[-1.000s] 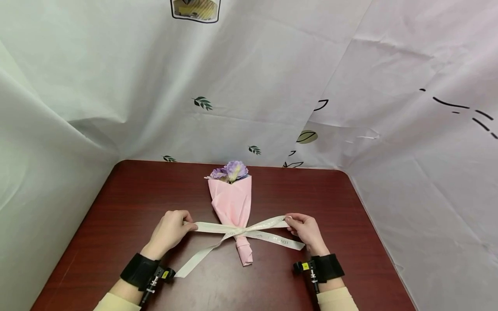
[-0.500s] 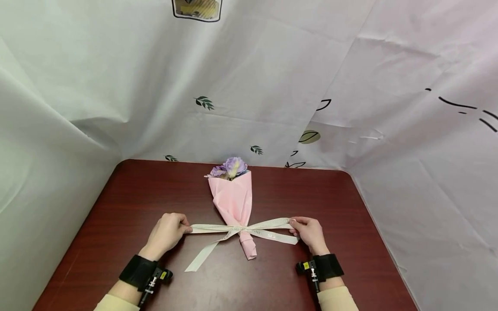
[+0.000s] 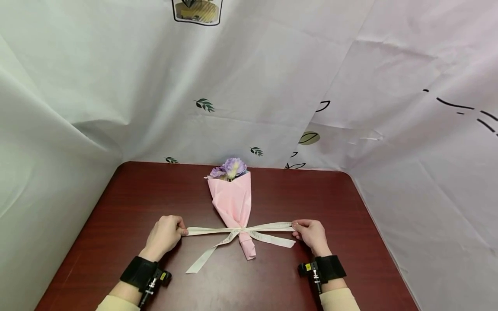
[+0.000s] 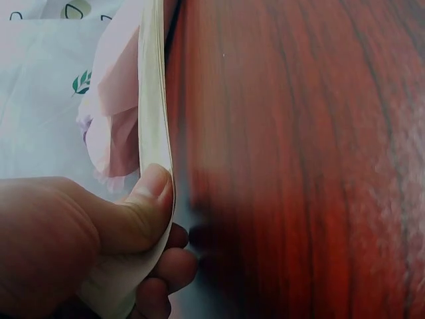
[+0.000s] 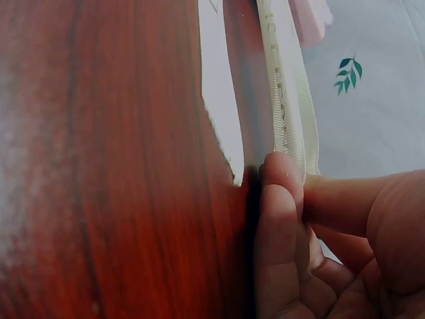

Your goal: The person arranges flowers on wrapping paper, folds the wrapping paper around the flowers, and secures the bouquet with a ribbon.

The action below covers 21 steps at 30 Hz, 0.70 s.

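Observation:
A small bouquet of purple flowers (image 3: 234, 167) in pink wrapping paper (image 3: 233, 198) lies on the table, its narrow end toward me. Around its lower part a cream ribbon (image 3: 268, 226) with printed letters is tied, a knot at the middle. My left hand (image 3: 165, 235) pinches the left loop between thumb and fingers; the left wrist view shows the ribbon (image 4: 154, 100) running taut from the thumb. On the other side my right hand (image 3: 312, 235) pinches the right loop (image 5: 287, 93). Two loose ribbon tails (image 3: 204, 260) lie below, one on each side.
The dark red-brown wooden table (image 3: 155, 190) has rounded far corners. White cloth (image 3: 253, 86) with leaf prints hangs behind it and along both sides. Black bands with small cameras sit on both wrists.
Both hands have moved apart, left hand to the left and right hand to the right. The loops have drawn tighter and flatter, and the knot has become smaller. The tails have shortened.

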Tool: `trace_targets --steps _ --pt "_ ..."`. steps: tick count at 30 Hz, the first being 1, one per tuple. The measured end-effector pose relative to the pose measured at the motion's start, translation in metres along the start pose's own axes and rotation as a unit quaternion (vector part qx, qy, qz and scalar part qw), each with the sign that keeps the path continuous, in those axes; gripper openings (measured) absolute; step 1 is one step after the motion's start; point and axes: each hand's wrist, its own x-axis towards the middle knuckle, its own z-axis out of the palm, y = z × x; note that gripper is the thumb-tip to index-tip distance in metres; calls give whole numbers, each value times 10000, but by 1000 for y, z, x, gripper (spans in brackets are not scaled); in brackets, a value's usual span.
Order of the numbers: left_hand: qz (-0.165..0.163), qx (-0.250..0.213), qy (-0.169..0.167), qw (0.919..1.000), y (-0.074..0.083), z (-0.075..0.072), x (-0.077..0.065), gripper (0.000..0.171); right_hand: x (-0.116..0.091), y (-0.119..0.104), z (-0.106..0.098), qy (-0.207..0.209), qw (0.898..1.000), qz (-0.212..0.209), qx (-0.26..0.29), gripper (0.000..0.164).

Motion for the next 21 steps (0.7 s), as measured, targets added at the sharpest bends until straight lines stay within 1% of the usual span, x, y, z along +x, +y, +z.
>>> trace_targets --steps 5,8,11,13,16,19,21 --pt "-91 11 24 10000 -3 0 2 25 1 0 -1 43 10000 -8 -56 18" --pt "-83 6 25 10000 -5 -1 3 24 2 -1 -1 74 9999 -11 -143 17" --pt "19 56 42 10000 -6 -4 5 23 1 -2 -1 -98 9997 -56 -235 16" --pt "73 132 61 9999 -7 -6 5 22 -2 -4 -2 -404 9987 -42 -309 16" --pt "107 253 40 9996 -10 -7 4 22 -8 -6 -6 -998 9940 -7 -437 16" --pt "127 309 -66 9994 -12 -8 2 20 -12 -6 -12 -1643 9843 -155 -630 18" --pt "188 326 -99 9992 -13 -10 3 17 -11 -7 -17 -2032 9754 -356 -783 25"
